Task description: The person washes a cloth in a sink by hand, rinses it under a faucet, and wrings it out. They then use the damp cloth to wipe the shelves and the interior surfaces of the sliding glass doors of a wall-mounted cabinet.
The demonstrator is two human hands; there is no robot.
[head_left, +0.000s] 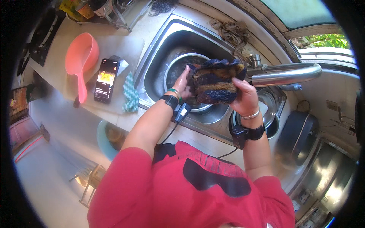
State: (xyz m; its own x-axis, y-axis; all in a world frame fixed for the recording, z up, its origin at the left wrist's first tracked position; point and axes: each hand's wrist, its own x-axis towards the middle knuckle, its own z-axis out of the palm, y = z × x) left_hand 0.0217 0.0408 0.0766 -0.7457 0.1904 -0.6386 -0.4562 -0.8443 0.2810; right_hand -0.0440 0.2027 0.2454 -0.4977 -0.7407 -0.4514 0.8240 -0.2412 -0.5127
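Pink scoop (80,57) + phone (106,79) lie on table (125,45) at far left, checked cloth (131,98) by sink (159,49) edge. My left hand (182,84) curls its fingers round left end of dark knit cloth (215,80), held over steel bowl (173,68) in sink. My right hand (244,97) grips cloth's right end, thumb on top. Faucet (285,74) just right of it.

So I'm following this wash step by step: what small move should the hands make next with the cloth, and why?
Probably squeeze it: both the left hand and right hand grip the bunched dark striped cloth directly over the steel bowl in the sink, so any water would fall there.
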